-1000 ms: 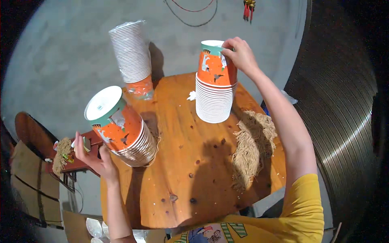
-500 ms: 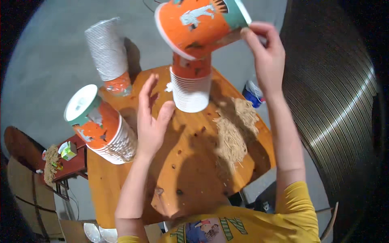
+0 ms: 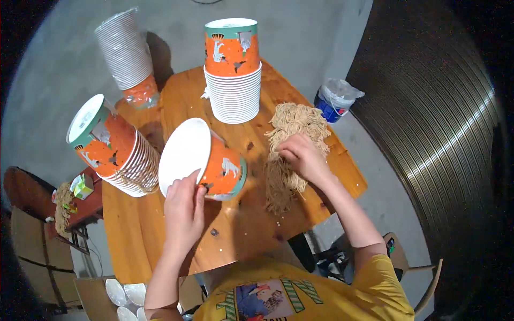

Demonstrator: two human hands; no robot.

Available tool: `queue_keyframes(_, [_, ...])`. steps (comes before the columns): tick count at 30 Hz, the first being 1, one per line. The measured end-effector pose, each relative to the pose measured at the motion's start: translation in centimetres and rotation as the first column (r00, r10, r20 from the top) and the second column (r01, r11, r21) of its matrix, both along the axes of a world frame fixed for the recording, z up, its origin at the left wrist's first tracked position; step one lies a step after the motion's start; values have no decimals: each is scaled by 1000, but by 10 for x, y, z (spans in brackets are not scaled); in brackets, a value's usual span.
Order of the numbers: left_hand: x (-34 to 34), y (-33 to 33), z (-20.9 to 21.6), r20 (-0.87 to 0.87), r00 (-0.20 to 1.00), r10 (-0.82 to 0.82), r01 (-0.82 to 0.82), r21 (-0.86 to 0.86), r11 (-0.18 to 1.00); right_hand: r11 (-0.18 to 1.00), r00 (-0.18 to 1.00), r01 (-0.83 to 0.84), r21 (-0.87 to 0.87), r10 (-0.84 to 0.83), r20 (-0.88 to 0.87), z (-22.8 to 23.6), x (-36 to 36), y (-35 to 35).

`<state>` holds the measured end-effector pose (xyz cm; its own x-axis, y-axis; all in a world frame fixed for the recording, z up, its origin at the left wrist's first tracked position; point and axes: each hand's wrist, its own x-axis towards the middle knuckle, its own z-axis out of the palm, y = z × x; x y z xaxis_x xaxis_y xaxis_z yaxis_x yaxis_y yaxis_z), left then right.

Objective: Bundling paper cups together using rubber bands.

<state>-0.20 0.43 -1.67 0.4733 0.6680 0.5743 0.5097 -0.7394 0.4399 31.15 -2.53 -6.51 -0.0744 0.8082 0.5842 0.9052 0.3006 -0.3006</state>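
Observation:
My left hand (image 3: 184, 208) grips the rim of an orange paper tub (image 3: 222, 168) with a green band at its base. It tilts just above the table, its white open mouth facing left. My right hand (image 3: 304, 159) is on a bundle of beige cords (image 3: 297, 119), fingers curled and closed round some strands; the fingertips are partly hidden. Beyond the held tub stands an upside-down stack of similar tubs (image 3: 233, 93). Another such stack (image 3: 115, 142) leans at the left, with beige cord around its lower rims.
The wooden table (image 3: 246, 227) has rounded edges. Behind it at the left rises a plastic-wrapped tub stack (image 3: 126, 53). A blue pail (image 3: 329, 108) stands past the right edge, beside a ridged dark sheet (image 3: 428, 123). A low red table (image 3: 88, 206) and cardboard box (image 3: 88, 289) are at the left.
The tub came down from above the middle stack, passing from my right hand to my left. My right hand dropped to the cord bundle and closed there. The view shifted slightly.

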Motion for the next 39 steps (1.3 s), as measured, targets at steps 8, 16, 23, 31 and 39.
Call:
queue_keyframes(8, [0,-15,5,-333,940,-76,117,106,988,998,970,-55,42,43,240,-38,-8,46])
queue_keyframes(16, [1,-17,-1,-340,934,-105,154,120,981,973,972,-229,-22,228,-59,-10,-22,36])
queue_keyframes(23, [7,-17,-2,-289,953,-92,145,168,975,953,936,-303,23,302,-184,28,-35,10])
queue_keyframes(31, [24,-27,19,172,972,-162,164,5,987,920,884,-385,75,391,-256,76,-63,-14])
queue_keyframes(39, [43,-36,30,658,744,-114,579,-551,601,890,820,-437,127,453,-351,96,-87,-25])
